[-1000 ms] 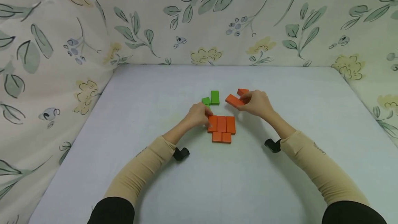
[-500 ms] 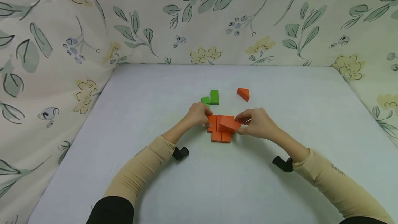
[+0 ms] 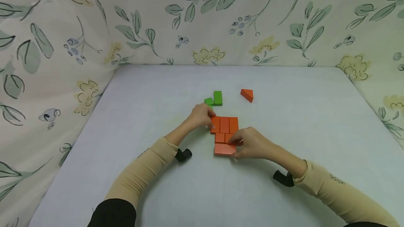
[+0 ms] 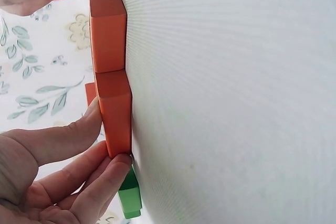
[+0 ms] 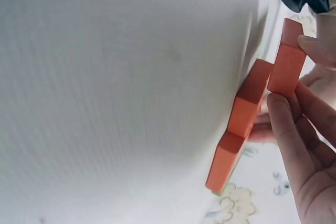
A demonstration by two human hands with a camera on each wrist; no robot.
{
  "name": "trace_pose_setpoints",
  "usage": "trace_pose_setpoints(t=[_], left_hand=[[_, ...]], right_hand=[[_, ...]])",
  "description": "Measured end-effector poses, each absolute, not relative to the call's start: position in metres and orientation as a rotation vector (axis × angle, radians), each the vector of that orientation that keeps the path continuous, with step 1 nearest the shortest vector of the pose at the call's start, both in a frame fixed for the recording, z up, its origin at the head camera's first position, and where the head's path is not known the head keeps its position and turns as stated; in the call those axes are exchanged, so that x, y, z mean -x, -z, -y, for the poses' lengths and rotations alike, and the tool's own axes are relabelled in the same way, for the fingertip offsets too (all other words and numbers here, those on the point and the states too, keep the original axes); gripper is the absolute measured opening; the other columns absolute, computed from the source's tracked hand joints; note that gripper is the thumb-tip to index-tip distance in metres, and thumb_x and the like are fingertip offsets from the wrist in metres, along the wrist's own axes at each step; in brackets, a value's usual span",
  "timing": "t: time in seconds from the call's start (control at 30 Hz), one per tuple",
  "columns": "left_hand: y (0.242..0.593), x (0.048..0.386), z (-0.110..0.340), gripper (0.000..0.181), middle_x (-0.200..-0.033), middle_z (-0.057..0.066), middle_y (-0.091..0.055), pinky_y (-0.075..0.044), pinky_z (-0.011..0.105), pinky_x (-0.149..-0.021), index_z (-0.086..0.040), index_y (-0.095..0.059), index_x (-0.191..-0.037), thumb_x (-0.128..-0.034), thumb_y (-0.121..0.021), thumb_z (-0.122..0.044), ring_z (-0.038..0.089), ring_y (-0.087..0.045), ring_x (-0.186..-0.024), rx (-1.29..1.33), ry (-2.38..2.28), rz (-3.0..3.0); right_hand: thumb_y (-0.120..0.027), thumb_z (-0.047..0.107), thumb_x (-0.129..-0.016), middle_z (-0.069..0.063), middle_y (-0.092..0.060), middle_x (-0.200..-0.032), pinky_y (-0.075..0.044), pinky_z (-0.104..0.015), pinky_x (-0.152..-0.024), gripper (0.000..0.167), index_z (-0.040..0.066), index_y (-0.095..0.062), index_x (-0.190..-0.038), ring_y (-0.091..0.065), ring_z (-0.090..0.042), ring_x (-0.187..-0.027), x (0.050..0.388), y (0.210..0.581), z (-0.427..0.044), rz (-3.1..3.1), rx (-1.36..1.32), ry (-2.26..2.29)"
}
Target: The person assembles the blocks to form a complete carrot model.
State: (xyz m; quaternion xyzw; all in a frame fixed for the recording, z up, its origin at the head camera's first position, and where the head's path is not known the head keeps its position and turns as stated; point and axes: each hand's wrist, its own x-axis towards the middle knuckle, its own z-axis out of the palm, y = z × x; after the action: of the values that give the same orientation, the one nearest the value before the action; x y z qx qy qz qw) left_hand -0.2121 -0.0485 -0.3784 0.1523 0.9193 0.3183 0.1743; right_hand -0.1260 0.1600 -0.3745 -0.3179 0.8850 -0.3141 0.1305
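Orange block (image 3: 222, 149) held just above the table (image 3: 202, 192), right end pinched by the right hand (image 3: 253, 144), at the near side of the flat orange cluster (image 3: 224, 124), whose far-left block (image 4: 116, 121) the left hand (image 3: 200, 116) pinches, likely to stop shifting.

The desk (image 3: 151, 90) is plain white. Grouped blocks (image 3: 224, 124): solid orange. Held block (image 3: 223, 150): lighter orange. Triangular block (image 3: 247, 95), toward the desk's far edge: orange-red. Rectangular block (image 3: 217, 98), toward the same edge: bright green. Cloth (image 3: 202, 16) beyond the far edge: off-white, printed with green leaves, yellow and blue flowers, dark outlines. Sleeves (image 3: 148, 169): beige. Wrist fittings (image 3: 183, 155): black.
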Motion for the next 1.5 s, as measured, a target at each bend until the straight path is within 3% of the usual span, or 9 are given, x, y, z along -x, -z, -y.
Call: trace_pose_setpoints(t=[0.67,1.5], left_hand=[[0.38,0.212,0.049,0.044,-0.109,0.011,-0.071,-0.051,0.03,-0.084,0.001,-0.072,-0.112,-0.0707,-0.086,-0.004,0.025,-0.063,-0.103,-0.418,-0.924,-2.601],[0.38,0.212,0.048,0.043,-0.109,0.012,-0.071,-0.052,0.03,-0.083,0.001,-0.072,-0.112,-0.0711,-0.085,-0.002,0.025,-0.063,-0.102,-0.409,-0.94,-2.597]], right_hand=[[-0.082,0.009,-0.071,0.002,-0.066,-0.08,-0.047,-0.021,-0.061,0.019,0.003,-0.076,-0.088,-0.052,-0.008,-0.069,0.12,0.381,-0.153,-2.702,0.999,0.731],[-0.081,0.007,-0.074,0.002,-0.066,-0.074,-0.048,-0.021,-0.06,0.011,0.003,-0.076,-0.083,-0.053,-0.008,-0.066,0.123,0.38,-0.15,-2.752,1.046,0.679]])
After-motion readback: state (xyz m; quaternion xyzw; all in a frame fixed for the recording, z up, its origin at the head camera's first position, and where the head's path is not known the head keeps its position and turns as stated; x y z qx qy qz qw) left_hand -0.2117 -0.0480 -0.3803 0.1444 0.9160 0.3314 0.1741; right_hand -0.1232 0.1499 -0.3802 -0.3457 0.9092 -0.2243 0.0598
